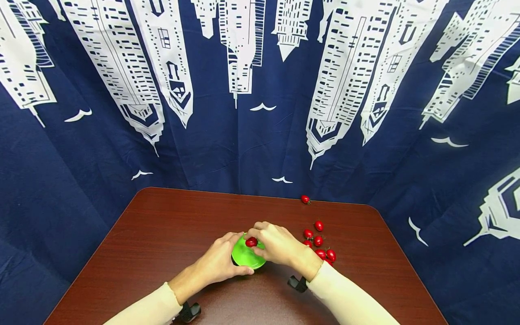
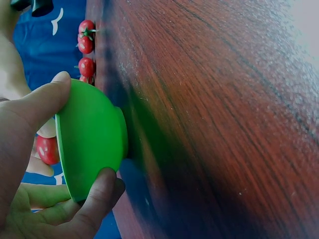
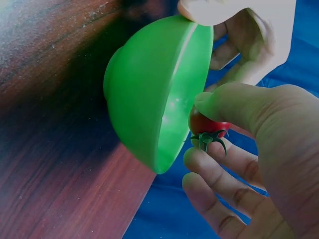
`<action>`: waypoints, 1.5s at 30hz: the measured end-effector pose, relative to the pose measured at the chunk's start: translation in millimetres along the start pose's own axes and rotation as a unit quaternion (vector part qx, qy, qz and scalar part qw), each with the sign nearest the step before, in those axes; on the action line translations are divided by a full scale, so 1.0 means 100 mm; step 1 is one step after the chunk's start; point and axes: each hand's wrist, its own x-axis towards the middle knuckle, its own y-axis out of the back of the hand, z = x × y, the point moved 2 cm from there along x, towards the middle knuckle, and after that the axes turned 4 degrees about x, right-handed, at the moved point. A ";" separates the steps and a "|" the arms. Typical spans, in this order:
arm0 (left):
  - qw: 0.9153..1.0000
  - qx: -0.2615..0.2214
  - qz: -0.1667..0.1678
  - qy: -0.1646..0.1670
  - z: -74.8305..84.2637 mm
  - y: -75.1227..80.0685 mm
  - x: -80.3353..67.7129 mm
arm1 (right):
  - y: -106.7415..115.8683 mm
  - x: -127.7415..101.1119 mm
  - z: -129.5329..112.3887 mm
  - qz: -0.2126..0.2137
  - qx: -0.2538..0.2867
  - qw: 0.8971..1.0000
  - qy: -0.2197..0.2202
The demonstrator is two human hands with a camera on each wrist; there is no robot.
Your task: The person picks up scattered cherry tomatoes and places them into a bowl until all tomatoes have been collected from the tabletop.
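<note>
A cherry tomato (image 1: 251, 242) sits pinched between the thumb and curled fingers of the right hand (image 1: 276, 243), low in the centre of the head view, directly over the open mouth of a green bowl (image 1: 245, 256). The left hand (image 1: 219, 262) grips the bowl's rim, thumb on one side and fingers curled round the other, steadying it on the dark wooden table (image 1: 162, 234). Just right of the hands, loose cherry tomatoes (image 1: 319, 239) lie clustered, one apart at the table's far edge.
</note>
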 end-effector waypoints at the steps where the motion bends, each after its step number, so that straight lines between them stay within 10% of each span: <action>1: 1.000 0.000 0.001 -0.001 0.00 0.00 0.00 | 0.00 0.00 0.00 -0.001 0.000 1.000 -0.001; 45: 1.000 0.001 0.011 -0.010 0.01 0.00 -0.01 | 0.08 -0.07 0.26 0.034 0.026 0.998 -0.036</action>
